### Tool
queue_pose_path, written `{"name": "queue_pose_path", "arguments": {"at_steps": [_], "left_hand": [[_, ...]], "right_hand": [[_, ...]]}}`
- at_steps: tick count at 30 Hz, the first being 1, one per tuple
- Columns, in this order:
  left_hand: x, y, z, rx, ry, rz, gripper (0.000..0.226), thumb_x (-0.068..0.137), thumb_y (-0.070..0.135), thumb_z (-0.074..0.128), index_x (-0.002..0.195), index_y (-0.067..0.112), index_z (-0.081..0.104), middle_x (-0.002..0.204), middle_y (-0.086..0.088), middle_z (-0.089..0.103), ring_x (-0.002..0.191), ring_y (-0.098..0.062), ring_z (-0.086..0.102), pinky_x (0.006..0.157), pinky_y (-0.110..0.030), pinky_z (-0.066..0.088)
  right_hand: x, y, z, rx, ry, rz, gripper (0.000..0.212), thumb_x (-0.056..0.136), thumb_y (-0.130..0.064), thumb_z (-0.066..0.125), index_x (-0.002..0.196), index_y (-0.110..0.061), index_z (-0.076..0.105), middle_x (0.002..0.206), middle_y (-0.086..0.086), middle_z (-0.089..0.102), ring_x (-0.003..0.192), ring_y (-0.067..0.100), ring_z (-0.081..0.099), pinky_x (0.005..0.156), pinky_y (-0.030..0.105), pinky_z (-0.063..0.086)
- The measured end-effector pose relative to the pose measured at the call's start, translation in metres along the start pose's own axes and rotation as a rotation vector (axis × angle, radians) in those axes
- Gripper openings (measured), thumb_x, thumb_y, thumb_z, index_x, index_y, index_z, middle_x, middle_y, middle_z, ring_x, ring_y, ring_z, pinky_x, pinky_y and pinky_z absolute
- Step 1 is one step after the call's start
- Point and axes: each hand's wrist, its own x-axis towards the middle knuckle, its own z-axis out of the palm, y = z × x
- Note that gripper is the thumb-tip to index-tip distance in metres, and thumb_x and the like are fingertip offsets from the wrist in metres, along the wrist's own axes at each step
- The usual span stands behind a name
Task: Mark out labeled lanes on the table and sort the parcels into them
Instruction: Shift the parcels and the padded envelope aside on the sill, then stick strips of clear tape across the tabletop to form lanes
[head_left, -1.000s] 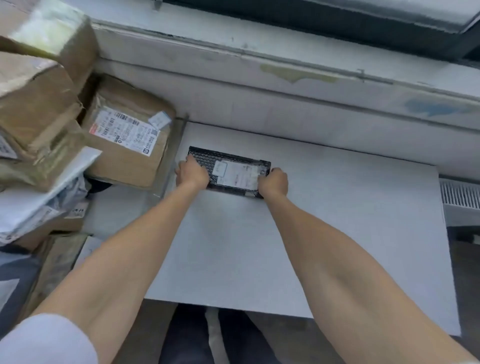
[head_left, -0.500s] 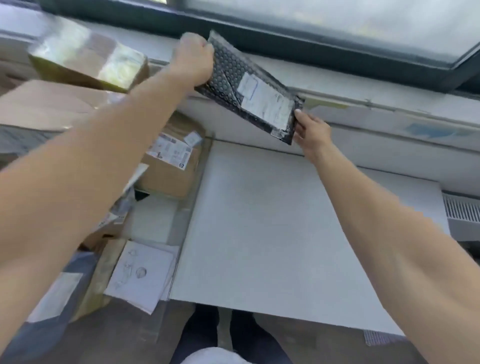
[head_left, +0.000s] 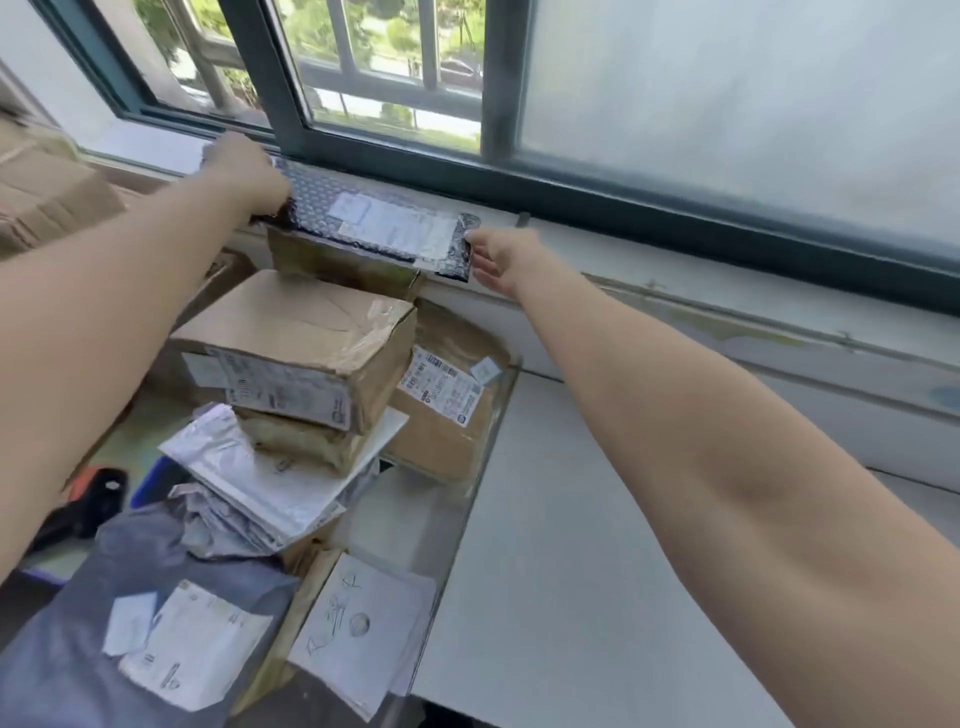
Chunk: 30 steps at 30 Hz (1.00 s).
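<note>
the mailer (head_left: 374, 223) spans between the two grips, resting on the top box (head_left: 332, 265) just below them. the left grip (head_left: 249, 179) clasps one end. the right grip (head_left: 496, 254) touches the other, but i cannot tell whether it pinches. the mailer looks light, floppy and slick, so it is best held by both short edges.

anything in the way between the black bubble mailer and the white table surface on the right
Nothing visible does. The left hand and right hand hold the black bubble mailer by its ends, above the stacked cardboard boxes. The white table surface lies to its lower right, partly under the right forearm.
</note>
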Motion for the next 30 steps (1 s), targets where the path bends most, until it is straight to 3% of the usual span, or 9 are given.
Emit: {"name": "queue_pose_path", "arguments": {"at_steps": [2, 4, 6, 10, 12, 15, 21, 25, 30], "left_hand": [[0.012, -0.013, 0.012, -0.012, -0.023, 0.010, 0.043, 0.094, 0.025, 0.061, 0.122, -0.007, 0.059, 0.124, -0.026, 0.060, 0.111, -0.039, 0.058, 0.092, -0.042, 0.049], [0.012, -0.012, 0.018, -0.008, -0.019, 0.023, 0.046, 0.095, 0.029, 0.056, 0.125, -0.005, 0.056, 0.127, -0.025, 0.057, 0.108, -0.037, 0.056, 0.084, -0.040, 0.046], [0.013, -0.009, 0.021, -0.016, -0.014, 0.032, 0.048, 0.097, 0.031, 0.051, 0.132, -0.002, 0.051, 0.133, -0.024, 0.053, 0.117, -0.039, 0.052, 0.091, -0.043, 0.045], [0.014, -0.007, 0.025, 0.060, -0.004, 0.107, 0.053, 0.098, 0.035, 0.045, 0.139, 0.001, 0.046, 0.140, -0.022, 0.049, 0.127, -0.040, 0.045, 0.103, -0.046, 0.039], [0.011, -0.004, 0.025, 0.084, -0.013, 0.119, 0.053, 0.098, 0.038, 0.045, 0.140, 0.005, 0.046, 0.141, -0.020, 0.048, 0.130, -0.039, 0.041, 0.105, -0.047, 0.037], [-0.002, -0.001, 0.025, 0.090, 0.023, 0.147, 0.049, 0.099, 0.035, 0.044, 0.140, 0.008, 0.046, 0.142, -0.020, 0.047, 0.131, -0.038, 0.039, 0.108, -0.048, 0.035], [-0.073, 0.042, 0.039, -0.290, 0.124, 0.515, 0.035, 0.099, 0.025, 0.048, 0.127, 0.012, 0.063, 0.123, -0.006, 0.067, 0.110, -0.020, 0.061, 0.093, -0.032, 0.049], [-0.144, 0.086, 0.083, -0.276, 0.054, 0.727, 0.030, 0.099, 0.026, 0.049, 0.123, 0.017, 0.065, 0.110, -0.001, 0.070, 0.097, -0.016, 0.063, 0.088, -0.035, 0.053], [-0.208, 0.088, 0.173, -0.056, -0.139, 0.431, 0.032, 0.095, 0.034, 0.053, 0.120, 0.015, 0.063, 0.119, -0.010, 0.065, 0.110, -0.031, 0.060, 0.086, -0.037, 0.049]], "right_hand": [[0.003, 0.003, 0.008, -0.034, -0.004, 0.006, 0.019, 0.090, -0.001, 0.064, 0.109, 0.001, 0.062, 0.079, 0.008, 0.064, 0.056, 0.012, 0.062, 0.041, 0.019, 0.048], [0.005, 0.007, 0.013, -0.077, -0.038, 0.009, 0.027, 0.089, -0.001, 0.066, 0.115, 0.003, 0.059, 0.096, 0.013, 0.069, 0.075, 0.019, 0.070, 0.052, 0.025, 0.057], [0.005, 0.010, 0.015, -0.146, -0.082, 0.014, 0.027, 0.090, -0.006, 0.066, 0.116, 0.000, 0.059, 0.110, 0.015, 0.069, 0.091, 0.023, 0.072, 0.067, 0.031, 0.061], [0.002, 0.014, 0.014, -0.151, -0.188, -0.027, 0.025, 0.095, -0.018, 0.062, 0.118, -0.008, 0.061, 0.111, 0.009, 0.069, 0.088, 0.019, 0.070, 0.064, 0.030, 0.057], [0.000, 0.015, 0.013, -0.232, -0.229, -0.049, 0.029, 0.097, -0.024, 0.059, 0.124, -0.014, 0.059, 0.114, 0.004, 0.066, 0.095, 0.020, 0.067, 0.071, 0.033, 0.056], [-0.002, 0.019, 0.010, -0.272, -0.179, -0.086, 0.040, 0.099, -0.030, 0.055, 0.136, -0.015, 0.052, 0.125, 0.006, 0.062, 0.101, 0.024, 0.066, 0.076, 0.035, 0.056], [-0.019, 0.041, -0.030, -0.350, 0.104, -0.139, 0.030, 0.098, -0.023, 0.049, 0.121, -0.005, 0.058, 0.110, 0.016, 0.068, 0.085, 0.023, 0.069, 0.087, 0.041, 0.057], [-0.030, 0.058, -0.064, -0.597, 0.156, -0.219, 0.024, 0.094, -0.023, 0.049, 0.098, -0.005, 0.064, 0.088, 0.013, 0.063, 0.083, 0.030, 0.063, 0.071, 0.035, 0.047], [-0.037, 0.099, -0.108, -0.891, 0.192, -0.242, 0.033, 0.095, -0.026, 0.052, 0.112, -0.002, 0.069, 0.114, 0.016, 0.068, 0.108, 0.032, 0.062, 0.079, 0.031, 0.046]]}}
